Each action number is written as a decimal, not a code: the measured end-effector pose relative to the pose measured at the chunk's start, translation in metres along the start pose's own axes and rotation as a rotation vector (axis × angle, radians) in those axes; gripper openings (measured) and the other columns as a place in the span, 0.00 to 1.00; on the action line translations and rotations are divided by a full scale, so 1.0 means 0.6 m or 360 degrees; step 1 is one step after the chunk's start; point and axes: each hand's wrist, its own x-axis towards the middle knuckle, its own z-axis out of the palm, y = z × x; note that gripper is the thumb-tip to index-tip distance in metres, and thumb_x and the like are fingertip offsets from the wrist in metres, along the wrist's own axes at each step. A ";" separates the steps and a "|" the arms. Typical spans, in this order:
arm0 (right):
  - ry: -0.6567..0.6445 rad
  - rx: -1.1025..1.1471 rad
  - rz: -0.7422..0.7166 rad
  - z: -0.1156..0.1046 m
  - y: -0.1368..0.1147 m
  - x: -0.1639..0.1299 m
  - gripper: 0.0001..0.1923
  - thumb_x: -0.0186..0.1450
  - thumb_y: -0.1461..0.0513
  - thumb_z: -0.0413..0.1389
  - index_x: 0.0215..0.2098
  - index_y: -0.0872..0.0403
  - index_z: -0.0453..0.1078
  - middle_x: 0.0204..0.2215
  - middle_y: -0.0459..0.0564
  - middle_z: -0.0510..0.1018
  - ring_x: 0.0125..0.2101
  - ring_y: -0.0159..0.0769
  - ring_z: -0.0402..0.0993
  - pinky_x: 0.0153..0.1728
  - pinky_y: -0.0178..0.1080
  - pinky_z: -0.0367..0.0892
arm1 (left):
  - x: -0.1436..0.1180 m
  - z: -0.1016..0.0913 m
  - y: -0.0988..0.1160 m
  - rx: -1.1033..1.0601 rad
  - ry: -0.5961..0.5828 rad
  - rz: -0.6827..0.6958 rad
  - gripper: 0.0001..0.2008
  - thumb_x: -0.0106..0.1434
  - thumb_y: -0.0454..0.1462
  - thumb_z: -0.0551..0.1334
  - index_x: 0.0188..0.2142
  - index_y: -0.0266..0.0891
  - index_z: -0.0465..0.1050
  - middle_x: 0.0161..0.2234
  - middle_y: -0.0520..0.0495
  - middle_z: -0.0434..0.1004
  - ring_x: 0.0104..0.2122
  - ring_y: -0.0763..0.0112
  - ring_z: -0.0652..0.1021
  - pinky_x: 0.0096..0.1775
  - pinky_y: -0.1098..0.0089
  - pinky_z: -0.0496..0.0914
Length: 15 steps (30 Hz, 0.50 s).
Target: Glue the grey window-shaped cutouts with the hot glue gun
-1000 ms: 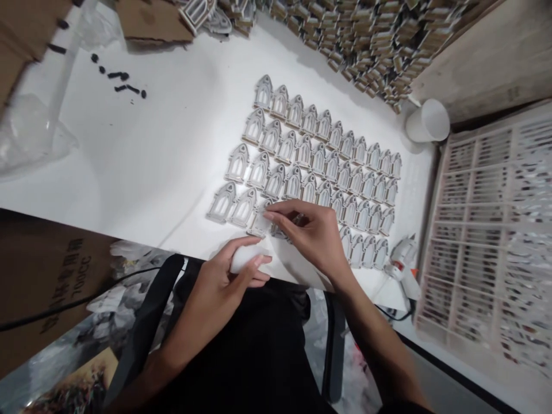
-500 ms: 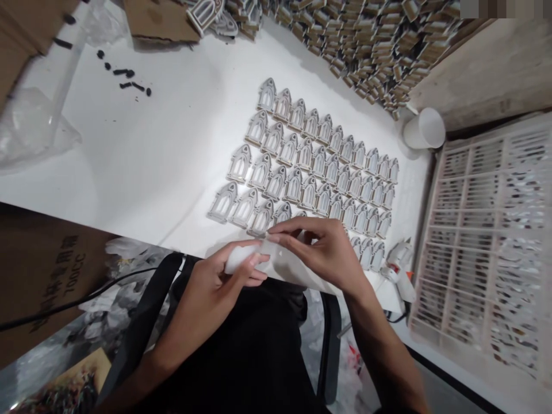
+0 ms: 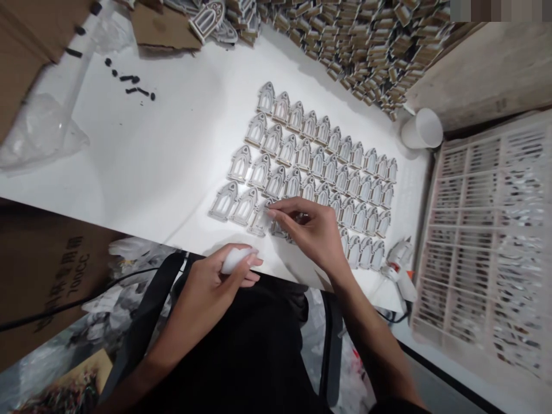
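Note:
My left hand (image 3: 218,273) is closed around a small white, slightly see-through bundle (image 3: 235,260), like thin sheets, just above the table's front edge. My right hand (image 3: 308,227) is in a pinch over the front row of small grey arched window frames (image 3: 245,206). Its thumb and forefinger hold a thin, pale translucent piece (image 3: 264,216) against the third frame from the left. That frame looks hazy beneath the piece. Some neighbouring frames are hidden by my right hand. The frames lie flat in several slanting rows.
A large pile of similar pieces (image 3: 345,43) fills the back. A white cup (image 3: 422,129) stands at the right, near a pink divided rack (image 3: 459,230). A small bottle (image 3: 393,267) is at the right front. Black bits (image 3: 129,79) and a plastic bag (image 3: 41,135) lie left.
My right hand has moved away from the white bundle, up and forward onto the third frame of the front row, carrying a thin piece. My left hand stays nearly in place.

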 end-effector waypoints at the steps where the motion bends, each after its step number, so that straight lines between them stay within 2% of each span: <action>1: -0.0007 0.0003 0.0002 0.004 0.003 0.002 0.06 0.71 0.55 0.69 0.42 0.46 0.86 0.38 0.45 0.89 0.32 0.36 0.81 0.34 0.38 0.76 | 0.001 0.000 -0.001 0.0002 0.0000 -0.0004 0.19 0.71 0.53 0.68 0.51 0.45 0.82 0.46 0.48 0.90 0.40 0.59 0.90 0.45 0.64 0.86; 9: -0.0008 0.0058 0.0054 0.013 0.005 0.002 0.06 0.71 0.54 0.69 0.41 0.47 0.86 0.39 0.46 0.89 0.33 0.37 0.83 0.34 0.38 0.76 | 0.008 0.006 0.004 -0.0038 0.0003 -0.0011 0.19 0.70 0.54 0.68 0.51 0.46 0.82 0.46 0.50 0.89 0.37 0.63 0.90 0.43 0.69 0.86; 15: 0.0017 -0.0087 -0.0058 0.010 0.001 0.005 0.05 0.70 0.57 0.71 0.43 0.48 0.86 0.38 0.46 0.87 0.31 0.35 0.78 0.34 0.38 0.73 | 0.008 0.006 0.007 -0.0045 -0.0009 -0.0003 0.19 0.71 0.54 0.68 0.52 0.46 0.81 0.46 0.50 0.89 0.37 0.63 0.90 0.43 0.68 0.86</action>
